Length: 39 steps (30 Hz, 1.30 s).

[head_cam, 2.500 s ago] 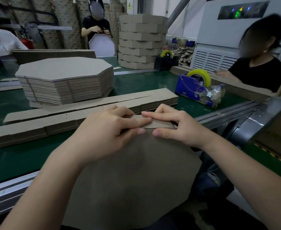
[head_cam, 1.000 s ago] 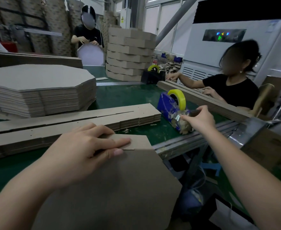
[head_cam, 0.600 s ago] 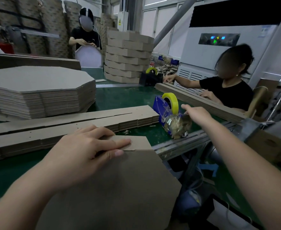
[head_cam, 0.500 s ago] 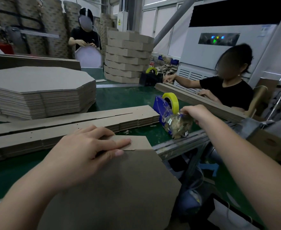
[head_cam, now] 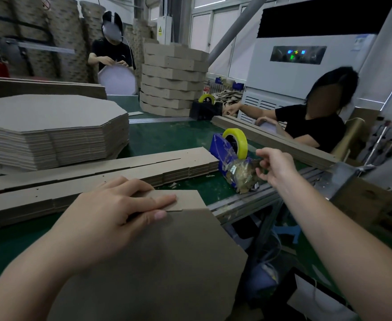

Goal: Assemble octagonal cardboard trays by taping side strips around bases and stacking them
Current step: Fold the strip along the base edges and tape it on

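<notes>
Left hand (head_cam: 111, 212) pinches a side strip (head_cam: 188, 199) against the top edge of the big octagonal base (head_cam: 167, 262), grey-brown cardboard tilted at the near edge of the green table (head_cam: 167, 135), thumb on the base and fingers flat over the strip. Behind lie a thick stack of flat bases (head_cam: 51, 130), a long pile of strips (head_cam: 97, 174) and a tower of finished trays (head_cam: 174, 82). Right hand (head_cam: 273, 167) hovers with half-curled fingers just beside the blue tape dispenser (head_cam: 220, 149), which carries a yellow tape roll (head_cam: 242, 144); whether it pinches tape, I cannot tell.

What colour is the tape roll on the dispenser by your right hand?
Yellow: the tape roll sits on a blue dispenser. The head view shows it clearly.
</notes>
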### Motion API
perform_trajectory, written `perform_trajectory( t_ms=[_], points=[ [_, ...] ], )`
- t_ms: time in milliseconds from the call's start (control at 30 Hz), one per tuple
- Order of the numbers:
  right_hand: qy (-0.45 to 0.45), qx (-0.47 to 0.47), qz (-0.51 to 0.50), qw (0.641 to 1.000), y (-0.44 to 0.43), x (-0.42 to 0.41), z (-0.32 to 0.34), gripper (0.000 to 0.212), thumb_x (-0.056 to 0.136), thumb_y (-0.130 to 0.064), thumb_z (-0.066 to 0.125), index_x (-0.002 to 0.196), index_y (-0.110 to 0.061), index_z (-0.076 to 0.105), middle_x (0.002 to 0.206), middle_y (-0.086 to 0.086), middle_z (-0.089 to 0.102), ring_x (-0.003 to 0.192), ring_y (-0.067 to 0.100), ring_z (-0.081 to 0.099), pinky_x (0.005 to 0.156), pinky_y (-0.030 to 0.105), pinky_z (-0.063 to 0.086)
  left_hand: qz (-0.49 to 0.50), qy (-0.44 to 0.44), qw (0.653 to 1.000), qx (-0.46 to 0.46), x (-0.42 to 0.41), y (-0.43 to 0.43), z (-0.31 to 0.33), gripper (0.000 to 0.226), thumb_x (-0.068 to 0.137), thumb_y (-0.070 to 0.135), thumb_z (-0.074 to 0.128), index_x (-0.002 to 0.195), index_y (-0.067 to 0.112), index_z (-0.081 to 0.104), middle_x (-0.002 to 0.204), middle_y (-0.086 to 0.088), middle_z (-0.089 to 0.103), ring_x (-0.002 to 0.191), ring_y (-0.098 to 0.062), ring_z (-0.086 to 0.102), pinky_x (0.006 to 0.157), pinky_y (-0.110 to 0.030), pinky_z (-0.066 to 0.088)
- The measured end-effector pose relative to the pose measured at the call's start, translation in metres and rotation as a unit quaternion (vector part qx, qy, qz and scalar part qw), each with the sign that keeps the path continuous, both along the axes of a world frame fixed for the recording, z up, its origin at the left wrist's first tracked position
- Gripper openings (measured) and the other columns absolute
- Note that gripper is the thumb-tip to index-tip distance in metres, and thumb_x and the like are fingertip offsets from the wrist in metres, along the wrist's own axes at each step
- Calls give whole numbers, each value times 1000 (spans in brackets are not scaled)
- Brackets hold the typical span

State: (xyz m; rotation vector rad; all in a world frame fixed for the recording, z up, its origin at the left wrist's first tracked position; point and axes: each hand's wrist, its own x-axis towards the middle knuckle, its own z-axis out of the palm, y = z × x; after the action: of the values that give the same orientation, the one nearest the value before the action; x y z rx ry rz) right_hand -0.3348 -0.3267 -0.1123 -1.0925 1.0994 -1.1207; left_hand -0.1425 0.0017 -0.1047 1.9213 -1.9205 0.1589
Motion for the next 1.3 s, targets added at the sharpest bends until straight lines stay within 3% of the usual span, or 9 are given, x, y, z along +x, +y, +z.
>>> perform_trajectory(
  t_ms=[167, 333, 433, 533, 600, 800, 967, 1133, 1300],
  points=[
    [-149, -56, 31, 987, 11, -16, -25, 28, 84, 4, 57, 58, -5, 57, 53, -1, 53, 55, 10, 50, 75, 35, 52, -3, 4, 1000, -1, -1, -2, 0, 45, 83, 73, 16, 120, 69, 42, 114, 28, 54, 106, -5, 50, 79, -36, 50],
    [-179, -74, 26, 981, 17, -19, -42, 36, 85, 9, 54, 51, -3, 54, 55, 4, 52, 58, 13, 54, 83, 35, 54, 1, 3, 1000, -1, -3, -3, 1, 48, 84, 71, 18, 121, 66, 47, 114, 28, 54, 107, -6, 50, 80, -36, 51],
    [2, -122, -13, 992, 18, -21, -52, 23, 85, 0, 63, 62, -3, 60, 68, 9, 59, 72, 21, 58, 81, 36, 50, 1, 4, 1000, 3, -4, -3, 2, 48, 83, 72, 17, 121, 66, 46, 115, 29, 53, 108, -6, 50, 80, -36, 50],
    [250, -184, -62, 949, 20, -33, -53, 14, 86, -17, 71, 77, -7, 70, 101, 11, 60, 94, 23, 58, 88, 34, 43, 1, 6, 1000, 4, -4, -2, 2, 48, 83, 71, 17, 122, 66, 45, 116, 30, 52, 109, -5, 48, 83, -35, 49],
    [314, -199, -89, 924, 30, -43, -49, 14, 88, -20, 69, 82, -7, 73, 113, 10, 56, 105, 26, 56, 91, 33, 41, -2, 13, 1000, 5, -5, -2, 3, 48, 83, 70, 19, 122, 65, 46, 116, 31, 52, 109, -4, 48, 84, -35, 48],
    [126, -286, 9, 950, 141, -26, -7, 6, 81, -19, 75, 77, -23, 73, 83, 2, 65, 73, 3, 57, 64, 9, 42, -19, 63, 998, -4, -7, -5, 5, 50, 82, 68, 28, 117, 53, 59, 115, 29, 55, 110, -6, 52, 88, -40, 47],
    [-82, -116, 202, 969, 246, 8, -10, 11, 81, -10, 72, 71, -13, 73, 42, -8, 48, 35, 5, 33, 36, 20, 25, -20, 63, 997, -31, -12, -4, 7, 44, 83, 62, 36, 105, 40, 67, 108, 25, 61, 104, -13, 57, 83, -41, 50],
    [-166, 36, 183, 968, 270, 36, -28, 20, 81, -10, 70, 61, -12, 72, 39, -6, 32, 34, 6, 21, 37, 19, 17, -32, 55, 998, -26, -13, 2, 8, 46, 85, 54, 38, 112, 33, 69, 116, 18, 61, 107, -17, 57, 87, -44, 49],
    [-192, 70, 137, 969, 273, 46, -30, 20, 80, -16, 73, 61, -11, 73, 41, -5, 30, 34, 5, 20, 37, 18, 13, -27, 50, 998, -3, -15, 4, 9, 36, 87, 41, 48, 118, 34, 66, 122, 15, 60, 111, -16, 54, 92, -43, 45]
  ],
)
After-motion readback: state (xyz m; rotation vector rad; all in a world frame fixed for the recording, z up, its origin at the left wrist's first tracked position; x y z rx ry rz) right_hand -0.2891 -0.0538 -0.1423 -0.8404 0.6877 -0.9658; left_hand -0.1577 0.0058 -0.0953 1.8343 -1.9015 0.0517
